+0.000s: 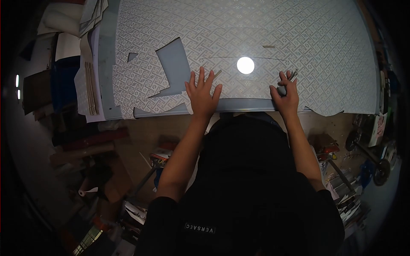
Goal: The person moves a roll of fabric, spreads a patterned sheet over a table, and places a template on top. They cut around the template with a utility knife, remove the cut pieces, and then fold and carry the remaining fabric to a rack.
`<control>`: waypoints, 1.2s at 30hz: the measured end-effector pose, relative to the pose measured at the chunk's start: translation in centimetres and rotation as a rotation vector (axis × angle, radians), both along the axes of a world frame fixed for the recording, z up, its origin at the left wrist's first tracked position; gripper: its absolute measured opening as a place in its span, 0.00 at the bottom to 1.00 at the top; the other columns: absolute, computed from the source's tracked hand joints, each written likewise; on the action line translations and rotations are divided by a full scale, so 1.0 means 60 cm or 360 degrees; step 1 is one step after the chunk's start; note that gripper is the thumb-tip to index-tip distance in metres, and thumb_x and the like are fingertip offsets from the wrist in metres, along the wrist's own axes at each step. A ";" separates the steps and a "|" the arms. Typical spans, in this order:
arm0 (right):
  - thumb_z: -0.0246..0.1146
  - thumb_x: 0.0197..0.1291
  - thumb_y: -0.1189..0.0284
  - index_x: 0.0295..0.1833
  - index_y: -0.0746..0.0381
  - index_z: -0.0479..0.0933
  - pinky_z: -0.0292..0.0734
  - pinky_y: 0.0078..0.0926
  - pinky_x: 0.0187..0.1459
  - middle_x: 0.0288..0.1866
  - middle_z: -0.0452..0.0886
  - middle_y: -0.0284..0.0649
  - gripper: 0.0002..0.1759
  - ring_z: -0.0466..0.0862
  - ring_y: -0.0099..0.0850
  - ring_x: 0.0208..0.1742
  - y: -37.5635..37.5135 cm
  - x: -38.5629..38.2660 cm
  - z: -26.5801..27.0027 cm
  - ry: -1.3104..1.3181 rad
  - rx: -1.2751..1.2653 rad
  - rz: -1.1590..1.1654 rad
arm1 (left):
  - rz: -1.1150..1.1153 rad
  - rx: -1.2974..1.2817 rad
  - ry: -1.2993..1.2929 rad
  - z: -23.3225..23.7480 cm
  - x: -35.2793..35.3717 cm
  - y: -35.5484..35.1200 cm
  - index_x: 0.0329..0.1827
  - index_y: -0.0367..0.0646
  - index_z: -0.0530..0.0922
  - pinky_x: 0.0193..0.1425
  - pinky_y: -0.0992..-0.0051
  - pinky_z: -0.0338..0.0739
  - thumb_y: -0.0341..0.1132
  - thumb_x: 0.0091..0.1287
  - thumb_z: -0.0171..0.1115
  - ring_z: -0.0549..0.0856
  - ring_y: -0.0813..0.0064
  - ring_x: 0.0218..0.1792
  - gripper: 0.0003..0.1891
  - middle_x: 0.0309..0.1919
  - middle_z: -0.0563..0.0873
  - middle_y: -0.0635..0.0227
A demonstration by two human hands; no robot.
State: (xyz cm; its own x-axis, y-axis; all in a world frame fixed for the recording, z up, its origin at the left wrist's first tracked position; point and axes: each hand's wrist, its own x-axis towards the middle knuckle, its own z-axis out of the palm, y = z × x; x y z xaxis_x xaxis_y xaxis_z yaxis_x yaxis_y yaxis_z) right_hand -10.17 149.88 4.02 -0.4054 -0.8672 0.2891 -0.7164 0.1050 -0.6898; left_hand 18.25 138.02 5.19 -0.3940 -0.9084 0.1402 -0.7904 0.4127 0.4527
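A large patterned sheet (239, 34), pale with a silvery lattice design, covers the table. My left hand (203, 96) lies flat on it near the front edge, fingers spread. Left of that hand, an angular cut-out in the sheet bares the blue-grey tabletop (174, 64). My right hand (287, 93) rests farther right, its fingers closed around a slim metallic tool (294, 76) whose exact kind I cannot make out. A thin curved line (239, 57) crosses the sheet between and beyond the hands. Small narrow strips (268, 46) lie on the surface.
A bright white round spot (245, 65) shows on the sheet. Stacked sheets or boards (90, 89) stand at the table's left end. Rolls (64, 21) lie at the back left. Below the table, clutter surrounds me, including a wheeled metal bar (366, 155) on the right.
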 end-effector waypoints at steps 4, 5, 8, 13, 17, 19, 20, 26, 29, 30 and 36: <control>0.77 0.57 0.73 0.46 0.63 0.75 0.53 0.64 0.80 0.69 0.83 0.47 0.18 0.72 0.53 0.79 0.000 0.001 0.007 0.0012 0.0014 -0.0014 | -0.0005 -0.0010 -0.0009 0.002 -0.001 0.000 0.73 0.51 0.79 0.81 0.32 0.44 0.49 0.71 0.67 0.61 0.41 0.81 0.28 0.80 0.69 0.56; 0.77 0.57 0.73 0.46 0.64 0.75 0.54 0.64 0.80 0.68 0.83 0.47 0.18 0.72 0.53 0.78 -0.001 0.002 0.007 -0.0009 -0.0009 -0.0002 | -0.0015 -0.0004 0.0006 0.003 -0.003 0.001 0.73 0.51 0.79 0.81 0.32 0.44 0.49 0.71 0.67 0.61 0.41 0.81 0.28 0.80 0.69 0.56; 0.77 0.57 0.73 0.50 0.65 0.77 0.54 0.64 0.80 0.68 0.83 0.47 0.19 0.73 0.53 0.77 0.000 0.001 0.007 -0.0010 -0.0040 0.0012 | -0.0008 0.0018 -0.0038 0.004 -0.003 0.000 0.73 0.51 0.79 0.81 0.32 0.45 0.48 0.71 0.67 0.61 0.40 0.81 0.28 0.80 0.69 0.56; 0.77 0.58 0.74 0.46 0.64 0.75 0.51 0.57 0.83 0.68 0.83 0.51 0.17 0.70 0.49 0.81 0.000 0.004 0.010 -0.0049 0.0042 -0.0011 | 0.0000 0.0002 -0.0023 0.003 -0.003 0.000 0.72 0.49 0.79 0.81 0.33 0.44 0.47 0.71 0.67 0.61 0.41 0.81 0.28 0.80 0.69 0.57; 0.76 0.59 0.74 0.47 0.63 0.74 0.49 0.59 0.83 0.69 0.82 0.50 0.18 0.69 0.48 0.81 0.000 0.001 0.001 -0.0034 0.0031 -0.0002 | 0.0013 0.0048 0.0028 0.009 -0.005 0.000 0.72 0.48 0.79 0.82 0.34 0.43 0.46 0.70 0.68 0.61 0.42 0.81 0.28 0.81 0.69 0.57; 0.77 0.57 0.72 0.49 0.63 0.76 0.58 0.64 0.78 0.68 0.82 0.48 0.19 0.72 0.55 0.77 0.001 -0.001 -0.003 0.0020 -0.0001 0.0020 | 0.0025 0.0059 0.0041 0.009 -0.005 0.001 0.72 0.48 0.78 0.82 0.36 0.42 0.45 0.70 0.68 0.60 0.42 0.81 0.28 0.81 0.68 0.57; 0.77 0.57 0.72 0.49 0.63 0.76 0.58 0.64 0.78 0.68 0.82 0.48 0.19 0.72 0.55 0.77 0.002 -0.002 -0.004 0.0019 -0.0002 0.0015 | 0.0021 0.0059 0.0041 0.008 -0.005 0.002 0.72 0.48 0.78 0.82 0.36 0.42 0.45 0.70 0.68 0.60 0.42 0.81 0.28 0.81 0.68 0.57; 0.76 0.58 0.71 0.48 0.62 0.74 0.58 0.64 0.78 0.69 0.82 0.50 0.19 0.73 0.55 0.77 0.002 -0.002 -0.009 0.0079 -0.0006 0.0044 | 0.0015 0.0038 0.0052 0.008 -0.004 0.000 0.72 0.47 0.78 0.82 0.36 0.42 0.44 0.70 0.68 0.60 0.42 0.81 0.28 0.80 0.69 0.56; 0.76 0.58 0.72 0.50 0.63 0.74 0.58 0.65 0.78 0.70 0.81 0.50 0.20 0.72 0.54 0.78 0.001 -0.003 -0.007 0.0017 0.0042 0.0046 | 0.0041 0.0054 0.0037 0.010 -0.004 0.001 0.72 0.46 0.78 0.82 0.35 0.42 0.44 0.70 0.68 0.60 0.42 0.81 0.28 0.80 0.68 0.55; 0.76 0.58 0.73 0.51 0.64 0.75 0.60 0.61 0.78 0.70 0.81 0.51 0.20 0.72 0.52 0.78 0.003 -0.005 -0.009 0.0040 0.0045 0.0045 | 0.0028 0.0055 0.0056 0.009 -0.004 0.001 0.71 0.46 0.79 0.82 0.35 0.42 0.44 0.70 0.67 0.60 0.42 0.81 0.27 0.80 0.68 0.55; 0.75 0.61 0.73 0.55 0.64 0.76 0.74 0.35 0.70 0.65 0.85 0.49 0.20 0.78 0.40 0.73 0.003 -0.003 0.027 -0.0594 -0.0172 -0.0210 | 0.0021 0.0061 0.0093 0.010 -0.005 -0.001 0.71 0.46 0.79 0.82 0.35 0.42 0.45 0.70 0.67 0.59 0.41 0.81 0.27 0.81 0.67 0.56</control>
